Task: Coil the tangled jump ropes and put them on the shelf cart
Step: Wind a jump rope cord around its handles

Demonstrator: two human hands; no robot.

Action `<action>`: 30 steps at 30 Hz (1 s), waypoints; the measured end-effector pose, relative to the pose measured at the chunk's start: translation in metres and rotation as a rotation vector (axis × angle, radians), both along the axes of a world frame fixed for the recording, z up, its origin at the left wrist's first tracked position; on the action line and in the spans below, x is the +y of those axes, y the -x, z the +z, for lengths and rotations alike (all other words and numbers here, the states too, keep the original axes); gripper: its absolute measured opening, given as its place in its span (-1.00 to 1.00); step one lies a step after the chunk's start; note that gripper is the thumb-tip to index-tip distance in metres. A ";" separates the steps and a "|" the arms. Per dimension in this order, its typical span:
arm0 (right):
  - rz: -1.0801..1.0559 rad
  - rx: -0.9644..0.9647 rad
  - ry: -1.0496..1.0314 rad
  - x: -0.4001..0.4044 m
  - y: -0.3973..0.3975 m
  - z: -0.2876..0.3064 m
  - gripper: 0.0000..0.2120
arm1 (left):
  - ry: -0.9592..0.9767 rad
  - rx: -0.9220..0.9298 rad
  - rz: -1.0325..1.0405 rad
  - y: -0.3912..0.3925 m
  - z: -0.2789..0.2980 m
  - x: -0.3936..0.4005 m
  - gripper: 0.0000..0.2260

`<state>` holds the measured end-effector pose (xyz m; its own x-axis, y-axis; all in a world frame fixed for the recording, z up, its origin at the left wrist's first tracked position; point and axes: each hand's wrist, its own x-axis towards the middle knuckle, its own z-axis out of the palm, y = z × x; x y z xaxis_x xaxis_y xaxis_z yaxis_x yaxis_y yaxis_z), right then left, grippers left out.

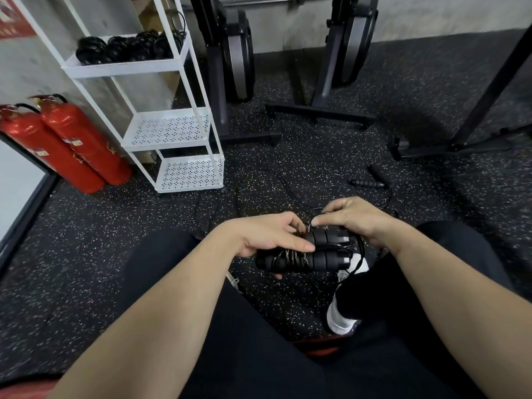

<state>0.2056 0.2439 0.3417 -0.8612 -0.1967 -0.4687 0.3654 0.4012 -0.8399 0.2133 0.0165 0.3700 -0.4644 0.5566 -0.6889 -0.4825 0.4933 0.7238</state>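
Two black jump-rope handles [316,250] lie side by side between my hands, with thin cord wound several times around their middle. My left hand [267,236] grips the handles from the left, thumb across the wraps. My right hand [355,218] pinches the cord just above the handles. Loose black cord [267,182] trails over the floor in front of me. Another pair of black handles [370,181] lies on the floor farther right. The white shelf cart [172,131] stands at the left, its top tray holding several coiled black ropes [126,48].
Two red fire extinguishers [66,142] lean by the wall left of the cart. Black rowing machine frames [236,53] and a dark rack leg [486,93] stand behind on speckled rubber flooring. My legs in dark trousers and a white shoe [341,318] fill the foreground.
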 end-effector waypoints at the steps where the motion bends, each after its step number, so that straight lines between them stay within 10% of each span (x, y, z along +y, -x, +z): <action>1: 0.007 0.016 -0.005 -0.001 0.000 0.001 -0.69 | 0.026 0.002 -0.023 0.000 -0.002 0.001 -0.41; 13: 0.028 0.270 0.015 -0.019 -0.006 -0.007 -0.69 | 0.194 0.072 -0.128 0.003 -0.009 0.005 -0.56; 20: 0.069 0.298 -0.082 -0.025 -0.004 -0.007 -0.91 | 0.443 0.561 -0.023 0.011 -0.036 0.005 -0.37; 26: 0.070 0.082 -0.186 -0.028 -0.005 -0.003 -0.42 | 0.485 0.720 0.172 0.017 -0.041 0.003 -0.44; 30: 0.062 0.146 -0.184 -0.030 -0.006 0.002 -0.47 | 0.503 0.754 0.164 0.015 -0.042 0.004 -0.44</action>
<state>0.2121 0.2136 0.3442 -0.9112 -0.1741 -0.3734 0.2157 0.5706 -0.7924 0.1984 0.0208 0.3280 -0.9352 0.1610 -0.3153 -0.0621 0.8022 0.5938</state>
